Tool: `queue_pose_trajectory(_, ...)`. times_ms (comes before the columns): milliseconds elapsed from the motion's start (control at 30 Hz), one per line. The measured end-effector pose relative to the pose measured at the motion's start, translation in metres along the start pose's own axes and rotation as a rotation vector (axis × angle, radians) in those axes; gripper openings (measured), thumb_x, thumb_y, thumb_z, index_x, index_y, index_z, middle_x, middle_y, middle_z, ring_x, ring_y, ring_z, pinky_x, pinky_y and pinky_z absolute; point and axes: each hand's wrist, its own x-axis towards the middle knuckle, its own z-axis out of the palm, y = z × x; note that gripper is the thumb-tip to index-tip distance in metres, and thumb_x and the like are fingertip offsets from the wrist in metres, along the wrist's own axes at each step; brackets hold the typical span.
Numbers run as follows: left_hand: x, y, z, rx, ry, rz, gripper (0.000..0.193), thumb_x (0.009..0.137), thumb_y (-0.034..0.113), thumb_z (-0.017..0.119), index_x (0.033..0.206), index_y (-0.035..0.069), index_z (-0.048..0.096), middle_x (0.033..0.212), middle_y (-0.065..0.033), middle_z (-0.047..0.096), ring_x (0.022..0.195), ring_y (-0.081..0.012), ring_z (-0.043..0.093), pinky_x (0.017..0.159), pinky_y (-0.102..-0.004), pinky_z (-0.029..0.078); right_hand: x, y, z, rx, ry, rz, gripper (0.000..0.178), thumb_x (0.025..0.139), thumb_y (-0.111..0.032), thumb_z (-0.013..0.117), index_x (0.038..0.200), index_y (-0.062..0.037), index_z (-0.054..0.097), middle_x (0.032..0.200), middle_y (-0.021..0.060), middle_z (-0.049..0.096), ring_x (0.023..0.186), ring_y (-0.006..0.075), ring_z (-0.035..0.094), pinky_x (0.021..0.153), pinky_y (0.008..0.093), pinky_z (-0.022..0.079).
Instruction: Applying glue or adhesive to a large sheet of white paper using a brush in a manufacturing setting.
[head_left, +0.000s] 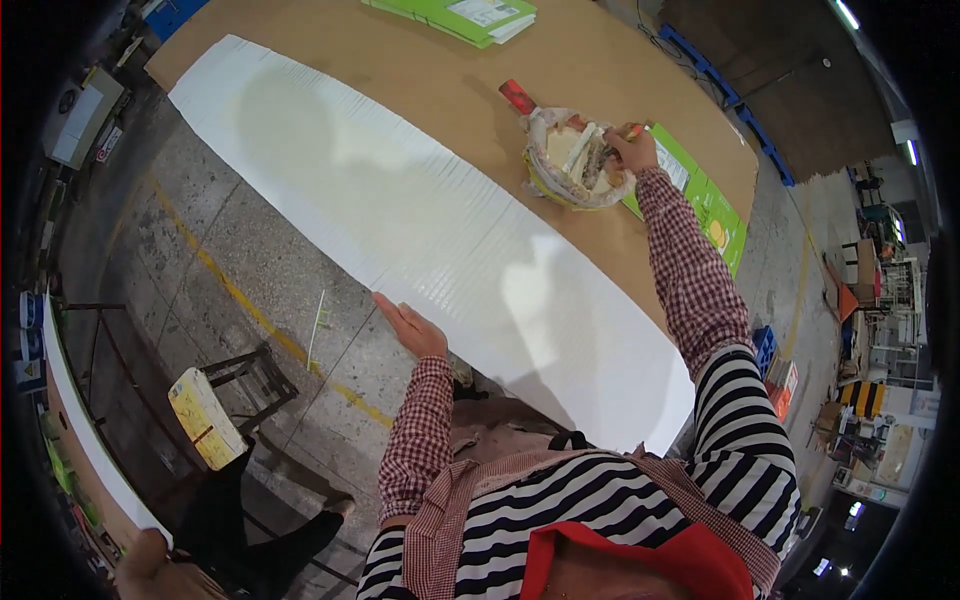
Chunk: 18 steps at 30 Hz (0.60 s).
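Head view, left hand (412, 328): flat, fingers spread and extended, resting on the near edge of the white sheet (400, 215); holds nothing.
Head view, right hand (632, 149): reaches far across, fingertips pinched on a small reddish object at the rim of the bowl (574, 160); the object is too small to identify.
White sheet: long, ribbed like corrugated board, matte; runs diagonally over the brown table (440, 80), its near long edge overhanging the floor side.
Bowl: round, wrapped in crumpled pale film, holds pale strips; sits on bare brown table just beyond the sheet's far edge.
Red handle (517, 96): touching the bowl's far side.
Green cartons (712, 210): flat, glossy, just right of the bowl.
Open room: wide bare sheet between the hands; concrete floor (240, 270) with yellow line to the left.
Stool (225, 400): dark frame, yellow pad, lower left, well apart.
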Motion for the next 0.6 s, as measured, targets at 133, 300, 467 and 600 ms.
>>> queue_pose_trajectory(133,0.004,-0.003,-0.006,0.033,0.01,0.006,0.053,0.1,0.026,0.024,0.141,-0.006,0.013,0.148,-0.022,0.014,0.138,-0.0323,0.015,0.112,-0.0378,0.016,-0.007,-0.019,-0.018,0.121,0.099,-0.133,0.02,0.074,-0.014,0.067,0.08,0.0039,0.061,0.071,0.0105,0.065,0.058,0.0155,0.063,0.054,0.0302,0.05)
queue_pose_trajectory(300,0.003,-0.016,-0.013,-0.01,0.026,-0.018,0.052,0.1,0.026,0.024,0.142,-0.004,0.014,0.148,-0.0208,0.015,0.138,-0.0311,0.016,0.112,-0.0371,0.017,-0.024,-0.039,-0.013,0.546,0.138,-0.025,0.011,0.078,-0.008,0.063,0.08,0.0022,0.06,0.07,0.0087,0.063,0.052,0.0161,0.061,0.044,0.0253,0.049)
queue_pose_trajectory(467,-0.002,-0.008,-0.006,0.0,0.02,0.013,0.052,0.1,0.026,0.024,0.142,-0.004,0.013,0.148,-0.0203,0.015,0.138,-0.0313,0.015,0.112,-0.0371,0.016,-0.026,-0.023,-0.024,0.622,0.217,-0.004,0.017,0.08,-0.009,0.062,0.089,0.0045,0.059,0.074,0.011,0.064,0.048,0.0175,0.06,0.043,0.0257,0.052)
queue_pose_trajectory(600,-0.002,-0.005,-0.011,0.034,0.022,0.0,0.052,0.1,0.025,0.024,0.142,-0.004,0.014,0.149,-0.0196,0.014,0.138,-0.0316,0.014,0.112,-0.0379,0.014,-0.037,-0.032,-0.017,0.66,0.3,0.021,0.015,0.08,-0.008,0.061,0.087,0.0052,0.058,0.075,0.0127,0.064,0.048,0.0184,0.061,0.043,0.0267,0.053)
